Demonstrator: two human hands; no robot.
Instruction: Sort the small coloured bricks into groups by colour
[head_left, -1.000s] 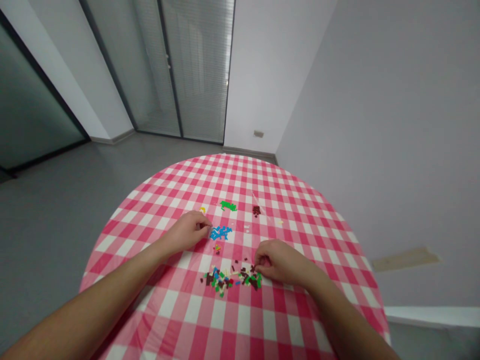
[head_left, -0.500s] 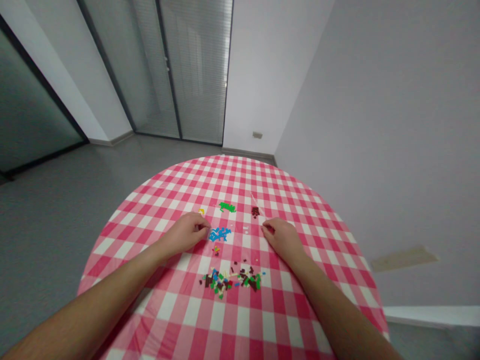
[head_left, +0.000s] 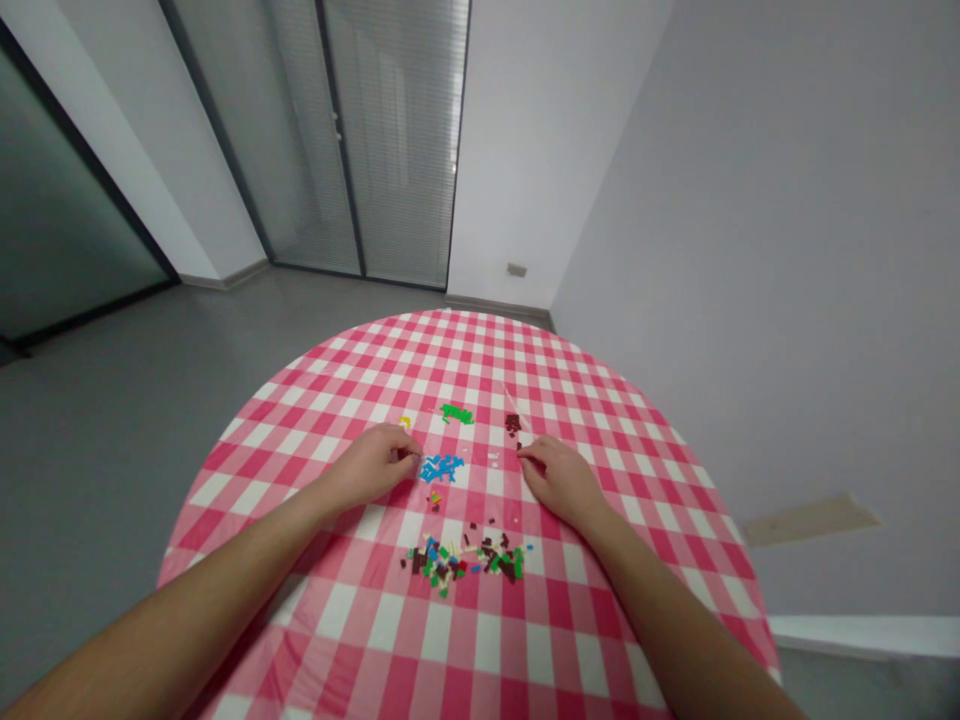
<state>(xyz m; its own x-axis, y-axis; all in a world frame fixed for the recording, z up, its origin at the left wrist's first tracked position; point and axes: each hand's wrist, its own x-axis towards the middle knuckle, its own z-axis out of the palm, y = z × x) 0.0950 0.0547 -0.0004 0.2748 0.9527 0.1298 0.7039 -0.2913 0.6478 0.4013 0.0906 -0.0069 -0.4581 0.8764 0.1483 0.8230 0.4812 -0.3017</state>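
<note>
Beside the blue toy bricks (head_left: pixel 442 468), my left hand (head_left: pixel 375 465) rests with thumb and fingers pinched together; what lies between its fingertips is too small to make out. My right hand (head_left: pixel 562 482) is closed in a pinch at the other side, with a small dark brown toy brick (head_left: pixel 519 446) at its fingertips. Just beyond it lies a group of dark brown bricks (head_left: pixel 512 423). A green group (head_left: pixel 457 413) sits farther back, and a few yellow pieces (head_left: pixel 405 422) show past my left hand. Small white pieces (head_left: pixel 493 457) lie between the hands.
A mixed heap of small bricks (head_left: pixel 469 562) spreads nearer to me, with loose dark ones around it. Some orange and yellow pieces (head_left: pixel 435 497) lie below the blue group. The round table wears a red-and-white checked cloth (head_left: pixel 480 650). A wall (head_left: pixel 787 300) stands at the right.
My right hand has shifted slightly left, and a dark brown brick now shows at its fingertips. My left hand stays in place beside the blue bricks.
</note>
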